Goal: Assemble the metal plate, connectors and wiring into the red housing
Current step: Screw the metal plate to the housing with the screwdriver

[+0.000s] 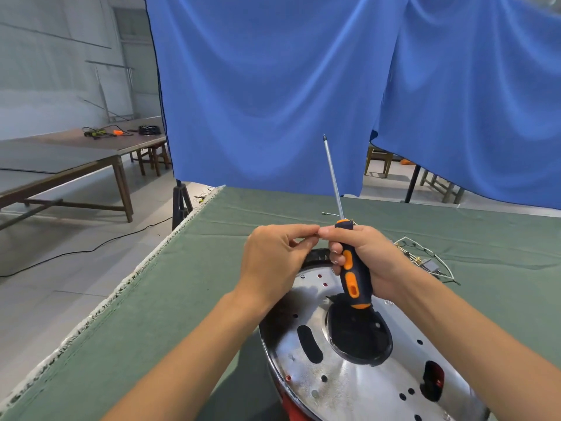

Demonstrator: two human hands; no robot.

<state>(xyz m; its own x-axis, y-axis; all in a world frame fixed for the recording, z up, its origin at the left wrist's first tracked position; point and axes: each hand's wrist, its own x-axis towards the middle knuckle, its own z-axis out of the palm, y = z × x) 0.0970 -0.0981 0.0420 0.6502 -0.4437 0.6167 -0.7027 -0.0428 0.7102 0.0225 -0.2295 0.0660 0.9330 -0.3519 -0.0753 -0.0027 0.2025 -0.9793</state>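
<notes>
Holding a screwdriver (352, 265) upright, the right hand (368, 262) wraps its fingers round the dark blue and orange handle, the shaft pointing up and away toward the blue curtain (303, 86). In this head view, the only one, the left hand (273, 259) sits just beside it, thumb and forefinger pinched together against the right thumb tip, seemingly on something small such as a screw, though it is too small to make out. Both forearms reach forward with wrists raised above the work. Below them the metal plate (349, 375) lies seated on the red housing (296, 408), whose rim shows only at the lower edge; a black part (358, 335) fills the plate's middle opening. The plate looks stiff, thin and shiny, probably slippery with sharp edges, so it is best steadied at its rim. The wiring (425, 259) with its connectors lies loose on the green tabletop (197, 268) to the right, well apart from the housing; it looks light and springy, best taken by the connector bodies.
</notes>
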